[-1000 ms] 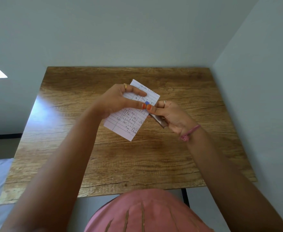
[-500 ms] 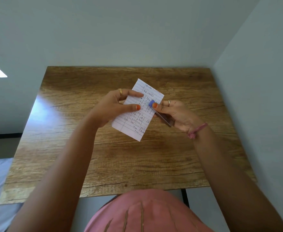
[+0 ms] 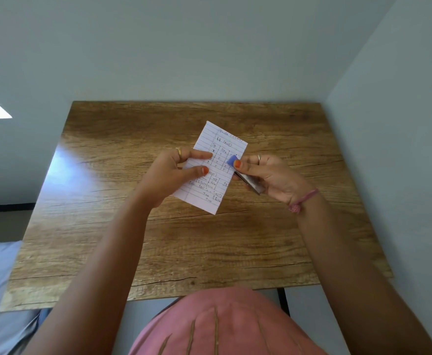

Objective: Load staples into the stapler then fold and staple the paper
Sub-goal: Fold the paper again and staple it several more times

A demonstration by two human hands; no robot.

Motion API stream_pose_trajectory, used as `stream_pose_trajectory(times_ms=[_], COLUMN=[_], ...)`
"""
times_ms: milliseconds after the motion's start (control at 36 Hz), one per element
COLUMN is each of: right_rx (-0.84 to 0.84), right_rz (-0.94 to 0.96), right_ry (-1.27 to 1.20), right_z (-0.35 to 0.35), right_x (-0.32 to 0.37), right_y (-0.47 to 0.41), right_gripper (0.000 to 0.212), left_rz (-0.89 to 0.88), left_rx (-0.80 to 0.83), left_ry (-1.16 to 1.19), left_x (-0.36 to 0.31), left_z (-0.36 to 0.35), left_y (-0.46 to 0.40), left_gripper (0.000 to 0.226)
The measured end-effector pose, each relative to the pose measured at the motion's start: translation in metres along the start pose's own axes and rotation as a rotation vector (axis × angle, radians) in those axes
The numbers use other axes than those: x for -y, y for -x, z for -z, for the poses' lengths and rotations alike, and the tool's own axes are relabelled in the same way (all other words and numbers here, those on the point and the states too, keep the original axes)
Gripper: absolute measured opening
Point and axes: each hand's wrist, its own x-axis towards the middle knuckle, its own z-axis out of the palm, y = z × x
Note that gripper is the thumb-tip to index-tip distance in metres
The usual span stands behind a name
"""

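a: why is the left hand (image 3: 170, 172) pinching the folded paper (image 3: 211, 167) aloft?
b: to steady it; right hand (image 3: 273, 175) grips the stapler (image 3: 245, 175), its nose apparently over the paper's right edge; table (image 3: 184, 239) below.

Paper (image 3: 211, 175): white, blue-ruled, dark handwriting. Stapler (image 3: 248, 179): silver body, blue tip. Counter (image 3: 184, 239): brown wood grain. Nails: orange. Wrist thread (image 3: 303, 201): pink. Walls: pale grey-green.
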Motion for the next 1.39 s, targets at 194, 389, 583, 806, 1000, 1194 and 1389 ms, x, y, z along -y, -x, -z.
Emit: stream_pose_trajectory(times_ms=[194,389,583,806,1000,1194,1389], right_rx=[-0.004,-0.218,-0.622,-0.871,-0.841,-0.833,-0.543], right_rz=[0.046,0.099,0.184,0.237,0.104,0.087,0.277], right_ry=[-0.099,-0.102,0.179,0.651,0.926,0.952,0.709], right_z=[0.002,0.003,-0.001,0.011,0.022,0.014,-0.043], right_x=[-0.009,-0.026,-0.038,-0.028,-0.031,-0.028,-0.035], right_y=[0.000,-0.006,-0.029,-0.069,-0.100,-0.088,-0.044], right_gripper=[0.045,0.032,0.041,0.025,0.045,0.058,0.049], left_rz=[0.009,0.039,0.047,0.061,0.072,0.074,0.059], left_rx=[-0.072,-0.193,-0.257,-0.261,-0.255,-0.254,-0.319], left_ry=[0.054,0.132,0.188,0.184,0.198,0.223,0.247], left_x=[0.008,0.021,0.033,0.040,0.039,0.044,0.050], left_z=[-0.001,0.008,0.017,0.023,0.026,0.026,0.025], left_y=[0.003,0.008,0.011,0.005,0.002,0.000,-0.002], left_gripper=[0.028,0.029,0.028,0.029,0.029,0.029,0.028])
